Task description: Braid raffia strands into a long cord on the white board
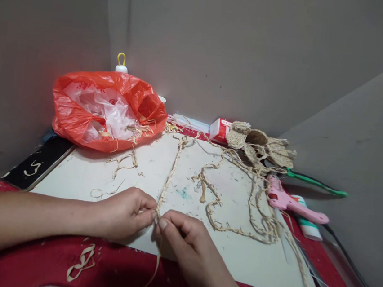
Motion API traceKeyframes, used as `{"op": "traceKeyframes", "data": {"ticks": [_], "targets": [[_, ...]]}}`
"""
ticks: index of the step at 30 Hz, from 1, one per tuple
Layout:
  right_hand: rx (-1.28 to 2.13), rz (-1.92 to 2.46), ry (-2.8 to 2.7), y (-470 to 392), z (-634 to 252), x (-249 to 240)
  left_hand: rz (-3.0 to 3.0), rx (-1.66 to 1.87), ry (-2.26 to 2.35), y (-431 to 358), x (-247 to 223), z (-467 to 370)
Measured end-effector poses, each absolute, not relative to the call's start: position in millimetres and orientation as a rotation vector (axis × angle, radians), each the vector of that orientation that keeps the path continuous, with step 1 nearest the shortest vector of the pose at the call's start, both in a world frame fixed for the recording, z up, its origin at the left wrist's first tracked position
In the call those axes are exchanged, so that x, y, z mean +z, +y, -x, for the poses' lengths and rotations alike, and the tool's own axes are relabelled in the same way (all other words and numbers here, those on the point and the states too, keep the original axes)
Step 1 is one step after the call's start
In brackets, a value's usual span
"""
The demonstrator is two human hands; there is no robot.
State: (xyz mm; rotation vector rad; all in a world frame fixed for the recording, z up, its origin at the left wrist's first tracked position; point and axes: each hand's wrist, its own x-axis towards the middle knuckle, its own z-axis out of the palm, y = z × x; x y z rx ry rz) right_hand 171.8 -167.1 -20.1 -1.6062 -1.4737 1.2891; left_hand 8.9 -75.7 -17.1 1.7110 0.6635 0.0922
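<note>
A braided straw cord (171, 173) runs from the far side of the white board down to both hands. My left hand (130, 212) pinches the cord near its lower end, thumb against fingers. Touching the same spot from the right, my right hand (185, 237) is closed with thumb and forefinger together on the cord. A loose thin strand (157, 262) hangs below the fingers over the board's near edge. More twisted cord (218, 200) lies in loops on the right half of the board.
An open red plastic bag (68, 122) stands at the back left, beside a black phone (39, 162). At the right are woven straw pieces (278, 152), a pink glue gun (284, 201) and a white-green tube (310, 229). The white board (261, 263) lies on red cloth (41, 255).
</note>
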Motion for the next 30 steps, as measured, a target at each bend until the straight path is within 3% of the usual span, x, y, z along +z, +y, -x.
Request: {"op": "traceKeyframes", "data": {"ticks": [5, 12, 21, 30], "targets": [[1.254, 1.578, -1.470, -176, -155, -29, -1.538, 0.147, 0.620, -83, -20, -12], [0.511, 1.787, -1.925, -182, -150, -45, -1.457, 0.142, 0.553, -79, -22, -10], [-0.226, 1.561, -2.197, -186, -145, -51, -1.337, 0.129, 0.577, -81, -21, -13], [-0.177, 1.581, -2.368, -190, -138, -56, -1.407, 0.120, 0.658, -84, -21, -12]]}}
